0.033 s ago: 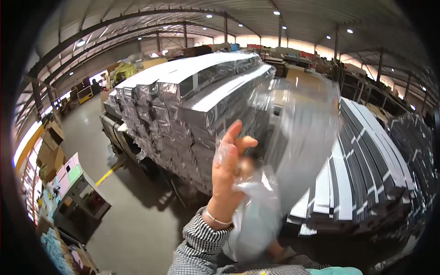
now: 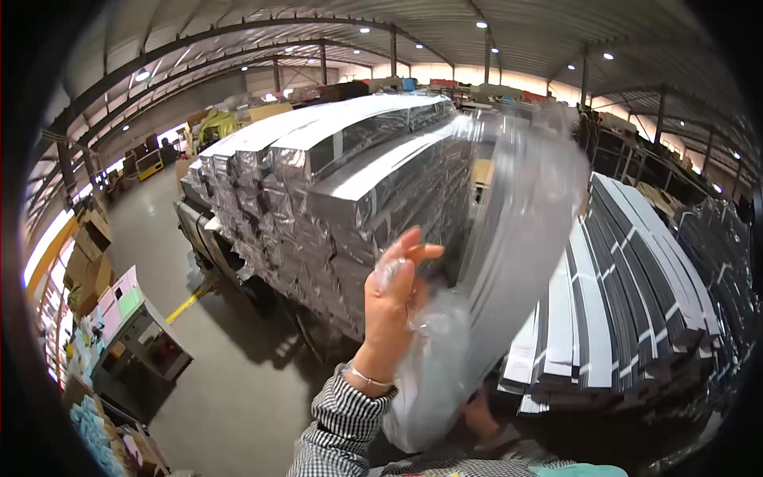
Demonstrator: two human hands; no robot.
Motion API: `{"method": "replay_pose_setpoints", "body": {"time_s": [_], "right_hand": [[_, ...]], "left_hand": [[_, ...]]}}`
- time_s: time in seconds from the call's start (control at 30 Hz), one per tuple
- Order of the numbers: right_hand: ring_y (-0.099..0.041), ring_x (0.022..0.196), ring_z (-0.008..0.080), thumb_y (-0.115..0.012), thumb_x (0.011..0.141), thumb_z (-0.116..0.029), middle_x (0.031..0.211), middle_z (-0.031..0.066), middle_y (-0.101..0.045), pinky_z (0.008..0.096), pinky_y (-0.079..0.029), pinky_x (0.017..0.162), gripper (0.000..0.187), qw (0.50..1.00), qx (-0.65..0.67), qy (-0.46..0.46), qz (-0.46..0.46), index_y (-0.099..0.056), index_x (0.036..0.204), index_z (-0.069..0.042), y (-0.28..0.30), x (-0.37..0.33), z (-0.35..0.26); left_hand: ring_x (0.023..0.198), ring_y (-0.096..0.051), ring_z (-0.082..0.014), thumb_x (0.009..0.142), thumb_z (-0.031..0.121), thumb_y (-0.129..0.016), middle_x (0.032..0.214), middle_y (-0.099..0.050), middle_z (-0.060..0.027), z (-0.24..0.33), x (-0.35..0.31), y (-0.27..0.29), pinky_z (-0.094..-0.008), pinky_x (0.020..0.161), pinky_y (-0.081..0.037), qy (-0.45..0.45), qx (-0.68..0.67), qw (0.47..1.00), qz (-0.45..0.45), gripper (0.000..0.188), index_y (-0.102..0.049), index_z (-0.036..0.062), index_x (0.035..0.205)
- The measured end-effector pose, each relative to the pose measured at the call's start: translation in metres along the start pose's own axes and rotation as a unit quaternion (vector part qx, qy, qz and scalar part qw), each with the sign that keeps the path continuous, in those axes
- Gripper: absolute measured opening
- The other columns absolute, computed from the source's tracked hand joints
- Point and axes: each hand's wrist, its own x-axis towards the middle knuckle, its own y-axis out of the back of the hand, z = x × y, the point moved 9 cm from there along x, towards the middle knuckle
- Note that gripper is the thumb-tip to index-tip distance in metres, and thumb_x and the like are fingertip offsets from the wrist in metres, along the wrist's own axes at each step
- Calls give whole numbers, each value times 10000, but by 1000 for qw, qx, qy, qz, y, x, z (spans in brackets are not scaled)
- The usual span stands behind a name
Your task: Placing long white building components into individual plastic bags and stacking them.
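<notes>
My left hand (image 2: 389, 310), in a checked sleeve with a striped cuff and a thin bracelet, is raised before me. Its fingers are curled around a bunched end of a clear plastic sleeve (image 2: 524, 238). The sleeve arcs up to the right, smeared by motion, and its lower part (image 2: 425, 405) hangs beside the wrist. My right hand (image 2: 481, 417) is low at the bottom, blurred and partly covered; its fingers cannot be made out. Beyond the left hand stands a tall stack of plastic-wrapped long flat bundles (image 2: 294, 230) with white tops.
On the right lies a pile of long dark and white strips (image 2: 620, 294), with dark wrapped bundles (image 2: 719, 246) beyond it. A small grey desk (image 2: 139, 350) with papers stands at the left, near cardboard boxes (image 2: 91, 278). A pallet-like base (image 2: 211, 246) sits under the tall stack.
The plastic sleeve has swung and stretched into a longer arc on the right, uncovering more of the stack's side. My left hand has dropped slightly, still gripping the plastic.
</notes>
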Motion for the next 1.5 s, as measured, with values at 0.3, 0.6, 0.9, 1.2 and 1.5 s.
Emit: {"method": "replay_pose_setpoints", "body": {"time_s": [0.3, 0.6, 0.9, 1.2, 1.5], "right_hand": [[-642, 981, 159, -621, 982, -255, 1123, 97, -674, 288, -516, 864, 466, 974, 79, 205, -56, -536, 1330, 43, 8, 398, -424], [-566, 1202, 407, -396, 1043, -498, 1227, 240, -642, 418, -435, 1013, 621, 900, -250, 348, 77, -627, 1228, 48, -178, 521, -396], [-425, 1373, 377, -719, 828, -134, 1400, 188, -524, 457, -355, 1137, 459, 841, -336, 414, 91, -602, 1242, 26, -3, 199, -256], [-201, 1455, 437, -757, 753, -476, 1598, 254, -181, 641, -286, 1055, 965, 687, -646, -173, 285, -319, 1527, -102, 380, 18, -112], [-208, 1462, 426, -704, 846, -375, 1571, 155, -340, 637, -308, 1042, 604, 739, -635, -62, 218, -577, 1360, -83, 287, -81, -189]], "left_hand": [[600, -439, 11, 937, -67, -528, 1296, -636, -73, -51, 0, 130, -181, 528, -387, 21, 248, 956, 154, 484, -500, -4, 1416], [874, -617, -158, 893, 71, -627, 988, -691, -116, -66, -51, 114, -272, 731, -495, -7, 422, 882, 208, 326, -647, -37, 1200], [639, -409, -35, 940, 153, -601, 929, -583, -8, -69, -120, 107, -175, 571, -312, -61, 447, 861, 235, 252, -639, 13, 1146], [646, -421, 0, 995, 13, -512, 1187, -646, -87, -91, -208, 39, -157, 540, -323, -26, 329, 925, 189, 254, -581, 9, 1239], [608, -468, -36, 984, 23, -560, 1168, -665, -137, -149, -213, -61, -176, 538, -383, 125, 120, 977, 122, 297, -568, 7, 1280]]}}
